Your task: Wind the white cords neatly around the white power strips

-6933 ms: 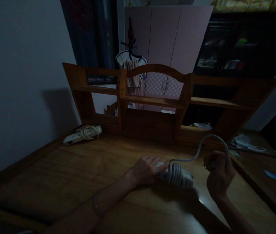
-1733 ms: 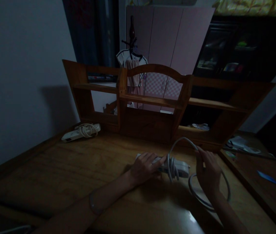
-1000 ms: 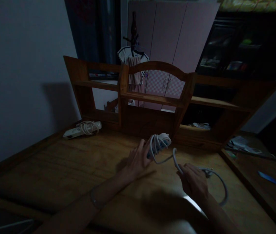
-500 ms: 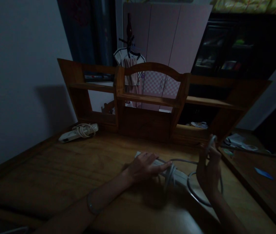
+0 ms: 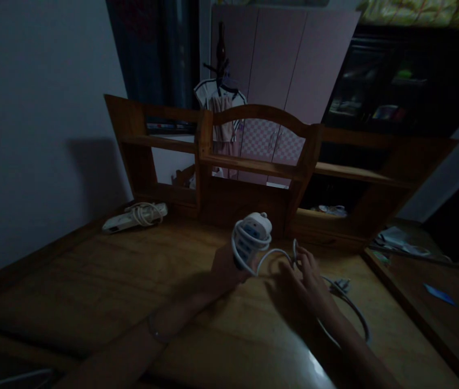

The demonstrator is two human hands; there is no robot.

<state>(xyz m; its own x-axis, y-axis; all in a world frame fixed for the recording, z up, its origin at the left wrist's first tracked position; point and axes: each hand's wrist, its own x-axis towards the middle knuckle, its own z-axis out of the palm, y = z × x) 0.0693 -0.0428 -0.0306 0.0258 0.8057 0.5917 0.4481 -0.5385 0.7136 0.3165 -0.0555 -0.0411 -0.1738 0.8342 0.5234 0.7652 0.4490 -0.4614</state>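
The left hand [image 5: 227, 268], forearm slanting in from lower left, has its fingers wrapped around the strip [image 5: 250, 237], tilted with its far end raised above the bench [image 5: 132, 292]. The cord [image 5: 275, 251] loops around it. The right hand [image 5: 309, 278] reaches in from lower right, fingers bent at the cord; whether gripping, cannot be determined.

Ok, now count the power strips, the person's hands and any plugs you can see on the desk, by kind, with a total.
Power strips: 2 (held strip, wall-side strip)
Hands: 2 (left hand, right hand)
Visible plugs: 1 (grey plug)
Total: 5
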